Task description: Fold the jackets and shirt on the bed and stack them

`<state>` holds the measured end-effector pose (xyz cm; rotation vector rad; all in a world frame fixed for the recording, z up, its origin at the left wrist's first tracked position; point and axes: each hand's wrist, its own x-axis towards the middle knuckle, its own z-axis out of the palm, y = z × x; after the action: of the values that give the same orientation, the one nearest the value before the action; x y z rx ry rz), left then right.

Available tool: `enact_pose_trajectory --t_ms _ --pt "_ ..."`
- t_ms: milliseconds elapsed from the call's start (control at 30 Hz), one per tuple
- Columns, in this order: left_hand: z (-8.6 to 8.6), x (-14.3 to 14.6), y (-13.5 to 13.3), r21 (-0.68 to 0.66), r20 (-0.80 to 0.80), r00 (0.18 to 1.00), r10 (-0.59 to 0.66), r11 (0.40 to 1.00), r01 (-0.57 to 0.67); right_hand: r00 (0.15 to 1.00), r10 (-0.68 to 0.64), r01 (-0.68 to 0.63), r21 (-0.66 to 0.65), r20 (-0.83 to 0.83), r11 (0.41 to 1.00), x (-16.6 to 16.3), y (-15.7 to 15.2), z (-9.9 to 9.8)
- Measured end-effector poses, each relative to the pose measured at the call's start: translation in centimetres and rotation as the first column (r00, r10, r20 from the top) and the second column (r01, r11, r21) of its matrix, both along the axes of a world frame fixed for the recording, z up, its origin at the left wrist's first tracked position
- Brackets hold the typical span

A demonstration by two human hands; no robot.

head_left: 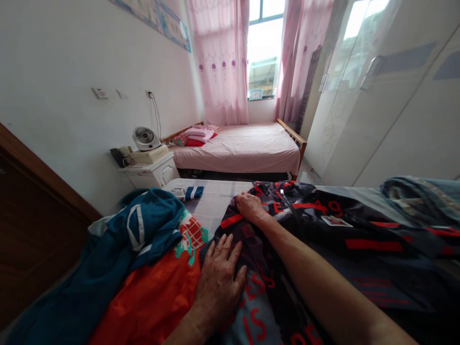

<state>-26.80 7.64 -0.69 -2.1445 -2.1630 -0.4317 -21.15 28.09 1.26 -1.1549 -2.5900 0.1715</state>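
A dark jacket with red lettering is spread across the bed in front of me. My left hand lies flat and open on its near edge, fingers stretched out, right beside an orange garment. My right hand reaches further out and rests on the jacket's far left edge; its fingers curl down over the fabric, so it is unclear whether they pinch it. A blue garment with white trim is heaped to the left of the orange one.
A folded blue-and-white cloth lies on the grey sheet. Denim fabric sits far right. Beyond are a white nightstand with a small fan, a pink bed, a curtained window and white wardrobe doors.
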Motion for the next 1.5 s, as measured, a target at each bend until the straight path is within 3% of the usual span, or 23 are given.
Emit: enact_pose_trajectory --t_ms 367,500,567,633,700,800,933,1100,1233,1367,1433,1500 --pt "-0.3 -0.1 0.0 0.028 -0.069 0.998 -0.010 1.000 0.012 0.951 -0.206 0.207 -0.022 -0.229 0.978 1.0 1.2 -0.4" --pt "-0.2 0.0 -0.1 0.018 -0.065 0.998 -0.006 1.000 0.007 0.941 -0.168 0.185 0.031 -0.294 0.982 0.7 0.1 1.0" --pt "-0.2 -0.1 -0.1 0.012 -0.058 0.998 0.002 1.000 -0.001 0.947 -0.033 0.073 0.114 -0.318 0.991 0.3 -0.9 1.5" --pt "-0.2 -0.1 0.0 0.005 -0.054 0.999 0.003 1.000 -0.003 0.954 0.141 -0.099 0.170 -0.263 0.981 -0.1 -1.6 1.3" --pt "-0.3 -0.1 0.0 0.009 -0.053 0.999 -0.003 1.000 0.003 0.963 0.226 -0.212 0.105 -0.148 0.972 -0.4 -1.9 0.3" --pt "-0.3 -0.1 -0.1 0.022 -0.054 0.998 -0.009 1.000 0.010 0.981 0.192 -0.194 -0.040 -0.042 0.980 -0.6 -1.2 -1.5" --pt "-0.4 -0.1 0.0 0.014 -0.059 0.998 -0.014 1.000 0.015 0.985 0.169 -0.171 -0.056 -0.035 0.984 -0.5 -0.2 -2.2" --pt "-0.6 -0.4 0.1 0.045 -0.050 0.999 -0.021 0.999 0.023 0.992 0.126 -0.127 -0.039 -0.026 0.991 -0.3 -1.4 -0.8" --pt "-1.1 -0.9 0.4 0.067 -0.067 0.997 -0.034 0.997 0.039 0.988 0.154 -0.154 -0.019 0.028 0.988 0.3 -2.6 1.9" --pt "-1.1 -1.0 0.5 0.080 -0.084 0.995 -0.049 0.995 0.056 0.994 0.081 -0.084 0.036 0.072 0.996 5.8 -1.2 5.0" --pt "-1.0 -1.0 0.4 0.077 -0.085 0.995 -0.053 0.995 0.060 0.995 -0.059 0.052 0.079 0.081 0.995 11.4 0.0 5.9" --pt "-0.9 -1.0 0.4 0.071 -0.084 0.995 -0.052 0.996 0.058 0.959 -0.269 0.258 0.121 0.088 0.959 18.5 0.9 6.2"
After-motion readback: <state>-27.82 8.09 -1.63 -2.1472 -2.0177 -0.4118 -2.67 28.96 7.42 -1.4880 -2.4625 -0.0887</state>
